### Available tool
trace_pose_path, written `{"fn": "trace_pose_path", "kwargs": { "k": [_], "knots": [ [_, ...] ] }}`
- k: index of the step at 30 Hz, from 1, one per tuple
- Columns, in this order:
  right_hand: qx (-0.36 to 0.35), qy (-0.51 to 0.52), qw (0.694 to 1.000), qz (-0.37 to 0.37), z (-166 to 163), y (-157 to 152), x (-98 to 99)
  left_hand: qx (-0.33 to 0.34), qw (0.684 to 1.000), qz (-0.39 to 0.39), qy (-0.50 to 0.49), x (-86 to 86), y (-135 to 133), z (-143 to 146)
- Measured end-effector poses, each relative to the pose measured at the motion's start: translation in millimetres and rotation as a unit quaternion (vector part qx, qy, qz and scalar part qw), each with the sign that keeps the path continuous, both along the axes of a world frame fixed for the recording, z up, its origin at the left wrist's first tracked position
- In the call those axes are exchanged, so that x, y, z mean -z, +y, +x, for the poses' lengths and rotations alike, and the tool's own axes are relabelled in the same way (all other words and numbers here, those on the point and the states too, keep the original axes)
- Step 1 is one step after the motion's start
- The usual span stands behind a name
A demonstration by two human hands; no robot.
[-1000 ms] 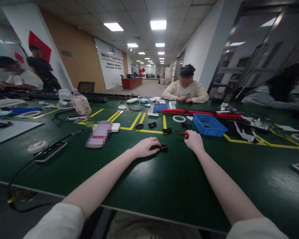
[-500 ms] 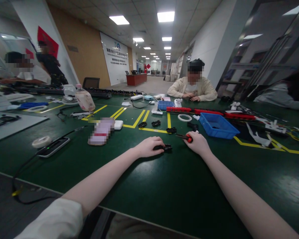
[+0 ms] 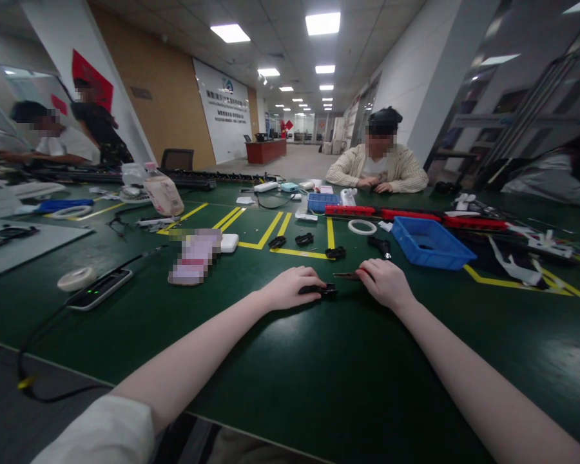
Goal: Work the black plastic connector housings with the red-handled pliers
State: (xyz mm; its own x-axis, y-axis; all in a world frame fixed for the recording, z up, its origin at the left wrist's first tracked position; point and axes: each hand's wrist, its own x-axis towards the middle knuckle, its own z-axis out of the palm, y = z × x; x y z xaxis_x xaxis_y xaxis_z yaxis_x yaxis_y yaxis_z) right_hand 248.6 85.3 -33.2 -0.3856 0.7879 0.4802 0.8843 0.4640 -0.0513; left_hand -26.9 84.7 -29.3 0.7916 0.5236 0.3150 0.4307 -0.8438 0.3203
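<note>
Writing: white wall board (image 3: 227,113) at back L has a blue logo + rows of chars, too small to read. Red poster (image 3: 91,78) on pillar: not legible. Bottle (image 3: 163,195) label blurred, no brand made out.

L hand (image 3: 290,288): palm down on green worktop (image 3: 319,386), fingers curled, pinching small black part (image 3: 323,291) against the surface. Part sits mid-worktop, between both hands. Long axis approx. L–R, free end sticks out R, toward R hand.

R hand (image 3: 386,282): closed round handle of slim tool (image 3: 347,276), handle hidden in fist. Shaft nearly level, axis L–R, tip points L, just beyond the part. Contact w/ part: cannot tell.

Nearby: more black clips (image 3: 303,239) by yellow line (image 3: 297,252); blue bin (image 3: 430,243) to R; white tape ring (image 3: 361,226); power strip (image 3: 99,288) w/ green LEDs far L. Person in striped top (image 3: 381,169) sits opposite.
</note>
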Motion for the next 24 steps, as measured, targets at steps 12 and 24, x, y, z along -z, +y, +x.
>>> {"fn": "trace_pose_path", "kwargs": {
  "k": [12,24],
  "knots": [
    [-0.063,-0.008,0.998,0.004,-34,-11,-3.6,-0.046,0.998,-0.038,-0.002,-3.2,-4,4],
    [-0.067,-0.010,0.998,0.001,-29,-10,-2.5,-0.063,0.995,-0.081,0.021,-3.1,-8,7]
  ]
}}
